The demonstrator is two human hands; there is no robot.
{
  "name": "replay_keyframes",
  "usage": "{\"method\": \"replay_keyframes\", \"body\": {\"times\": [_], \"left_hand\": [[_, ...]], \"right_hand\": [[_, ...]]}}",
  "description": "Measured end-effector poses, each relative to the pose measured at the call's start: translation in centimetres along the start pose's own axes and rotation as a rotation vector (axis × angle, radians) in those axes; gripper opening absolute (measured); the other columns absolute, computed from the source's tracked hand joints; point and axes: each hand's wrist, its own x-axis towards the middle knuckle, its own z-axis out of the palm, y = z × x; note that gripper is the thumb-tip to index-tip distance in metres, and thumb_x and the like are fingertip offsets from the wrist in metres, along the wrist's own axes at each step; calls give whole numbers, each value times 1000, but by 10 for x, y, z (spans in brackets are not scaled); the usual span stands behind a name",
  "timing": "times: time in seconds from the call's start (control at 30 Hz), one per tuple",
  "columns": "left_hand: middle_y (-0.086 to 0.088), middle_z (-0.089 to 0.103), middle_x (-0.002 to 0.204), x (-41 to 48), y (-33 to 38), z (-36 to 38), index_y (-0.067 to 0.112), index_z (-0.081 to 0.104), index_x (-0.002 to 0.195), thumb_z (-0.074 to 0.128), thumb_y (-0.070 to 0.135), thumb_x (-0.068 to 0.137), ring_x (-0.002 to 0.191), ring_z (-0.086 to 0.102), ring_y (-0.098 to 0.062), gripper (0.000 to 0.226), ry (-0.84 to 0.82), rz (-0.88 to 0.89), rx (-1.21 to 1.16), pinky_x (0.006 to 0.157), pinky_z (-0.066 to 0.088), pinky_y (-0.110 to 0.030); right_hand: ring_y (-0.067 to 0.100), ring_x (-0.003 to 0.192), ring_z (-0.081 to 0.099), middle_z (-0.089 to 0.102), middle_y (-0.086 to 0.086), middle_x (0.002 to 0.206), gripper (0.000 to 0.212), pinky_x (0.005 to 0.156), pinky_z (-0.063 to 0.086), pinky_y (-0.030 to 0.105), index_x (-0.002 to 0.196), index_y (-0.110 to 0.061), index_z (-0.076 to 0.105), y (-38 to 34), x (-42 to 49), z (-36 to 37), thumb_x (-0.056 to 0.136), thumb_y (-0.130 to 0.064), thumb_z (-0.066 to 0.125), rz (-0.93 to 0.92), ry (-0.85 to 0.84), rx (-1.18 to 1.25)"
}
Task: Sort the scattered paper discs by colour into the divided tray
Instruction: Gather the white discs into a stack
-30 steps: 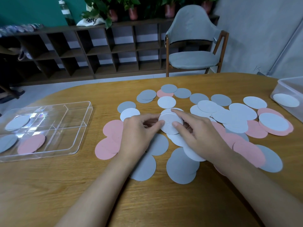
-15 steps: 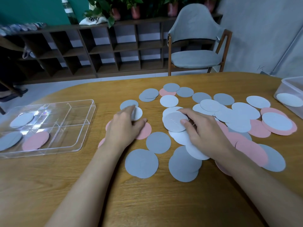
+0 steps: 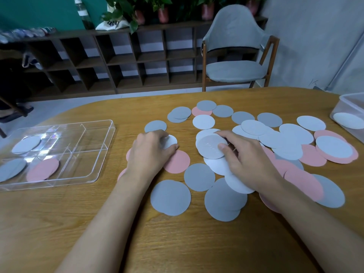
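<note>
I saw grey disc nearest, flat on bench. Left hand rested on pink disc, fingers bent over small white disc; grip, could not tell. Right hand pinched embossed white disc, thumb on top. Divided tray sat left, holding single grey, pink and white discs.

There is just one camera, and it sits on the person's head. It looks forward and down at the counter. It is very close, so both arms fill the bottom of the picture. The left hand and right hand are near the middle. Far off at the top it sees a chair and a shelf.
</note>
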Motion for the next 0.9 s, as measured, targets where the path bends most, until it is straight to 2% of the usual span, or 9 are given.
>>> {"method": "replay_keyframes", "body": {"times": [0.07, 0.13, 0.23, 0.33, 0.47, 0.6, 0.67, 0.77, 0.9], "left_hand": [[-7, 71, 79, 0, 2, 1, 14, 74, 90, 67, 40, 92, 81, 64, -32, 27, 33, 57, 42, 75, 56, -43], [-5, 62, 63, -1, 3, 2, 11, 67, 78, 57, 35, 96, 65, 58, -33, 32, 84, 121, 55, 62, 53, -44], [0, 66, 69, -4, 7, 0, 14, 62, 81, 44, 40, 100, 63, 58, -33, 37, 206, 200, 66, 55, 51, -42], [4, 63, 77, -5, 14, -1, 12, 66, 89, 50, 29, 103, 67, 55, -20, 27, 310, 341, -14, 58, 48, -36], [14, 68, 81, -12, 27, -3, 12, 74, 95, 64, 16, 102, 76, 57, -1, 13, 150, 364, -328, 68, 39, -10], [11, 75, 79, -17, 34, 0, 17, 80, 93, 77, 18, 93, 73, 68, -8, 3, 56, 287, -475, 64, 49, -14], [12, 76, 83, -19, 36, 4, 18, 80, 95, 79, 22, 92, 72, 69, -8, 5, 79, 258, -468, 64, 51, -14], [10, 78, 84, -23, 38, 10, 19, 80, 104, 77, 23, 93, 66, 70, -10, 12, 56, 192, -487, 60, 51, -14], [9, 73, 72, -23, 37, 18, 27, 80, 116, 72, 24, 97, 48, 54, -4, 21, -27, 193, -512, 54, 46, -20]], "right_hand": [[1, 85, 56, 58, -22, 86, 25, 67, 39, 12, 125, -18, 65, 0, 0, 0, 103, -11, 55, 4, 2, 12], [4, 85, 57, 62, -18, 86, 25, 68, 39, 15, 124, -19, 65, 1, 0, 0, 103, -12, 55, 24, 6, 26], [1, 87, 59, 62, -23, 88, 26, 69, 39, 10, 125, -22, 66, 2, 1, 0, 103, -14, 54, 60, 16, 36], [-2, 88, 59, 61, -27, 87, 28, 70, 39, 7, 125, -24, 66, 2, 2, -2, 103, -13, 54, 78, 35, 37], [1, 87, 61, 61, -26, 81, 29, 68, 40, 7, 126, -26, 67, 3, 3, -2, 103, -14, 54, 109, 50, 40], [9, 82, 62, 64, -18, 72, 34, 66, 46, 16, 133, -28, 66, 3, 3, -2, 104, -15, 54, 120, 45, 92], [13, 77, 63, 65, -9, 70, 38, 68, 50, 26, 138, -30, 63, 2, 2, -2, 104, -17, 54, 122, 31, 143], [14, 76, 63, 65, -4, 73, 41, 71, 52, 29, 141, -31, 61, 0, 1, -1, 106, -13, 51, 121, 6, 184], [14, 81, 61, 66, -3, 81, 48, 78, 53, 32, 144, -33, 58, 1, 1, 1, 107, -7, 42, 114, -85, 172]]}}
